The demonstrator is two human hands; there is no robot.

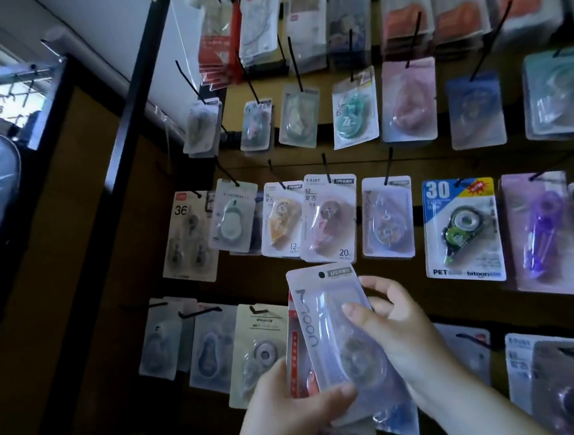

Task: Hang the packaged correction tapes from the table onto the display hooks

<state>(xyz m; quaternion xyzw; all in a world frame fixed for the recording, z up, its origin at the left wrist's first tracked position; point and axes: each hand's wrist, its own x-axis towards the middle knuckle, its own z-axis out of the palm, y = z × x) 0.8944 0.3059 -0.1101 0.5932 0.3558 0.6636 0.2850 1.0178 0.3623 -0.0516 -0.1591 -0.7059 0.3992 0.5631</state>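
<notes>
While L grip [293,400] & R grip [402,328] clamp white pkg [332,330], hung packs [329,221] crowd hooks [325,166].

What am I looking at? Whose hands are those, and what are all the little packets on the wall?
There is no machine here. These are a person's two hands, filmed by a camera worn on their head that looks forward and down. It is the only picture.

The wall is a shop display. Black hooks stick out of it, and packs of correction tape hang on them, like the blue pack marked 30.

The left hand grips a few packs together: a white pack in front and a red pack behind. The right hand pinches the white pack too. It is not on a hook yet. The table is out of view.
</notes>
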